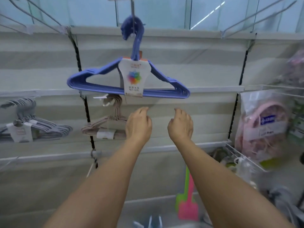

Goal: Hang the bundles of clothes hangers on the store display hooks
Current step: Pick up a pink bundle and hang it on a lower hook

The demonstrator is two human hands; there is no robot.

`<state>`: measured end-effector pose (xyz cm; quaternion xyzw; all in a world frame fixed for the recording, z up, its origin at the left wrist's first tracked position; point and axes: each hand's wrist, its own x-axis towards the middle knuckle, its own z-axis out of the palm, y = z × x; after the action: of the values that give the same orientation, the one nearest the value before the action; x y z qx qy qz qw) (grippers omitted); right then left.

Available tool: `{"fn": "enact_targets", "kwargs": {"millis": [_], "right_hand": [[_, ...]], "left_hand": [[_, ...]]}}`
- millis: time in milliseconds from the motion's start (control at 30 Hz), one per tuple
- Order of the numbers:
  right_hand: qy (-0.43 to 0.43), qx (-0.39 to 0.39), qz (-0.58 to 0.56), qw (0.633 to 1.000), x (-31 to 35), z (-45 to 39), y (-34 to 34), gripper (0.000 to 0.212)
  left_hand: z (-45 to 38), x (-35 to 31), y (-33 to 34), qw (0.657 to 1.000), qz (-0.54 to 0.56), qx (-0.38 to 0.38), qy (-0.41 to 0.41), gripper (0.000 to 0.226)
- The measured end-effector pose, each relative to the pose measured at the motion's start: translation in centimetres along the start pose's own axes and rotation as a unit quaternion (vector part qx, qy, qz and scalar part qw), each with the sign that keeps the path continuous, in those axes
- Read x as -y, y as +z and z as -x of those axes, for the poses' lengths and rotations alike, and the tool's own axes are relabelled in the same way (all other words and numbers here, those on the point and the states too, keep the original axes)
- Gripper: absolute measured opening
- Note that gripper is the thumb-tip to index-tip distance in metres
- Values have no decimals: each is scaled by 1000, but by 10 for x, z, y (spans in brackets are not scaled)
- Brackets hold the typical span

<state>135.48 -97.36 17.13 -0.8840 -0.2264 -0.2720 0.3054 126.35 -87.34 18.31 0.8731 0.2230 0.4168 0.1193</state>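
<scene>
- Head view looks up a slatted display wall, and the blue hanger bundle [128,79] hangs from the display hook [133,9] at top centre, its stacked necks looped over the rod so the weight sits on the hook alone.
- Left hand [138,124] sits just below the bundle's bottom bar, fingers loosely curled, holding nothing, with a clear gap to the bar.
- Right hand [181,125] mirrors it to the right, also loosely curled and empty, likewise not touching the bundle.
- Both hands under the two halves of the bar look placed to catch or steady the bundle if it swings; that is my reading, not something shown.
- White card label [133,76] faces near, towards a shopper, so the bundle appears hung the right way round.
- Lower left, a pink hanger bundle [105,122] hangs on its own hook, and a grey hanger bundle [32,127] hangs further left; these seem already in place.
- Far right, a bagged pink item [261,127] hangs on the wall, too blurred to name.
- Judging by this, the blue bundle is done; the empty wire hooks [256,17] at upper right look like candidates for the next one.
</scene>
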Motion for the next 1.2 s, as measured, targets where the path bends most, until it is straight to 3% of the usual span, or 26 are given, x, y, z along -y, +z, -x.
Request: {"fn": "enact_targets", "kwargs": {"millis": [167,333,533,700,867,1200], "right_hand": [[47,55,16,997,-48,40,-8,43],[95,49,39,993,-88,76,-26,44],[194,34,84,977,-133,129,-46,29],[285,47,105,952,-168,202,-52,34],[404,81,135,901,-204,291,-60,36],[601,60,171,779,-271,448,-112,33]], "left_hand": [[43,-5,37,993,16,92,-65,40],[81,-21,60,983,34,159,-81,40],[132,-32,97,963,75,253,-49,42],[189,-44,125,933,101,345,-14,42],[260,-57,149,900,121,415,61,40],[400,-123,181,806,95,563,156,48]]}}
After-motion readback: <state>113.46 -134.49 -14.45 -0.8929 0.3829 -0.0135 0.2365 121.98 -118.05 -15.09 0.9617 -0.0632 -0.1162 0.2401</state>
